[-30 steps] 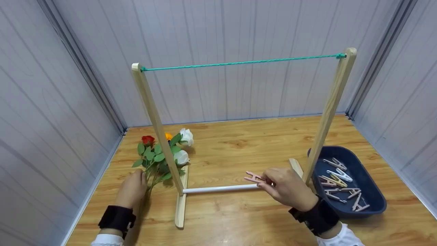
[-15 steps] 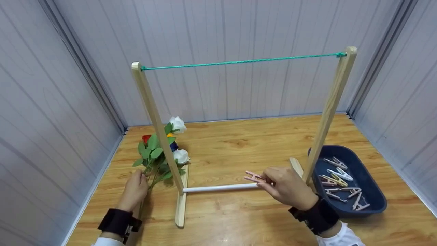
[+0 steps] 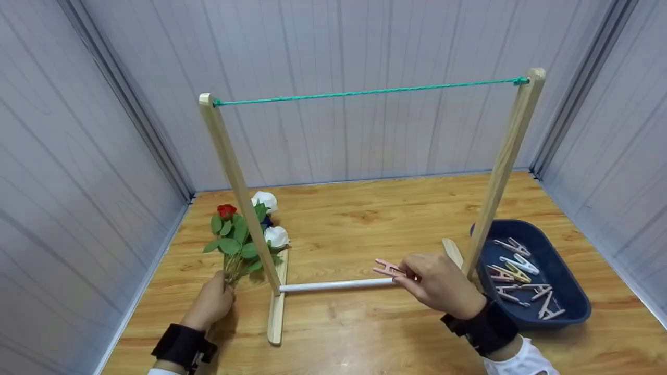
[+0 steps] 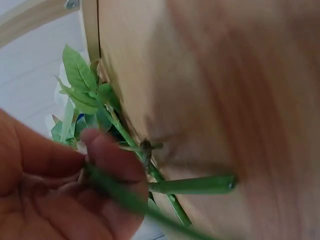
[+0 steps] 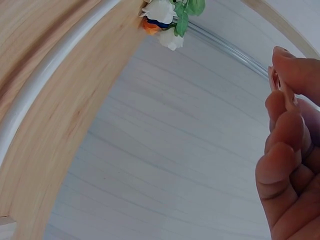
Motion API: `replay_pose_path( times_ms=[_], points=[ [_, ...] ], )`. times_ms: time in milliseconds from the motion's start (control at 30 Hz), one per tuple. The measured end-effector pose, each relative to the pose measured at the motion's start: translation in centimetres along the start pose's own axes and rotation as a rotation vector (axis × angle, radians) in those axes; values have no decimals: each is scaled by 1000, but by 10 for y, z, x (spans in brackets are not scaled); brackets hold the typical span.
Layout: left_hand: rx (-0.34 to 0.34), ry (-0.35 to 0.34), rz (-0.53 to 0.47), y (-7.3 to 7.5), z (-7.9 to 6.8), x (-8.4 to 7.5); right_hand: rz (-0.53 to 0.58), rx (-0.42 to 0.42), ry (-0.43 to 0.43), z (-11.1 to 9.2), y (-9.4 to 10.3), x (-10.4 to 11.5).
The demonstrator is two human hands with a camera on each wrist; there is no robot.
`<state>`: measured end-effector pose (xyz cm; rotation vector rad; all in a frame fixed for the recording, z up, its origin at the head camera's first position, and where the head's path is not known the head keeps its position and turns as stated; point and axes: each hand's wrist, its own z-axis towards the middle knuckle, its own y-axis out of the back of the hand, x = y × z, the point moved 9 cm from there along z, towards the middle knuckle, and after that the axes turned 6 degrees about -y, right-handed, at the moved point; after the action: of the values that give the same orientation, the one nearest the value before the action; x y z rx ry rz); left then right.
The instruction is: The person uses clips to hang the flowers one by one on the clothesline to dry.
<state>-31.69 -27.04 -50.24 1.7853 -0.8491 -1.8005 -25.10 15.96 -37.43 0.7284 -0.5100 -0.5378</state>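
Note:
My left hand pinches a green rose stem between thumb and fingers, at the lower end of a bunch of artificial roses. A red rose and two white roses top the bunch, with a dark blue bloom partly hidden among leaves. An orange bloom shows only in the right wrist view. Other stems lie past the left fingers, close to the table. In my right hand, thumb and index finger pinch a pink clothespin above the white bar.
A wooden frame with a left post and right post carries a green cord across its top. Right of it stands a dark blue tray of several clothespins. Panel walls enclose the table.
My left hand has slid down the stems toward me. The blooms have shifted: the far white rose first swung back, then came nearer and left. My right hand and clothespin stay put.

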Motion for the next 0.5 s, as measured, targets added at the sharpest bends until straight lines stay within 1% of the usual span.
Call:
replay_pose_path(
  times_ms=[167,333,400,500],
  points=[
    [11,-26,-111,-4,-7,-10,0,-4,13,0,0,1],
    [-9,-79,-140,3,-8,-25,-7,-9,14,0,0,1],
    [-33,-121,-139,9,-7,-32,-10,-9,13,0,0,2],
    [-62,-202,-156,16,-8,-42,-8,-2,7,0,-1,2]
  ],
)
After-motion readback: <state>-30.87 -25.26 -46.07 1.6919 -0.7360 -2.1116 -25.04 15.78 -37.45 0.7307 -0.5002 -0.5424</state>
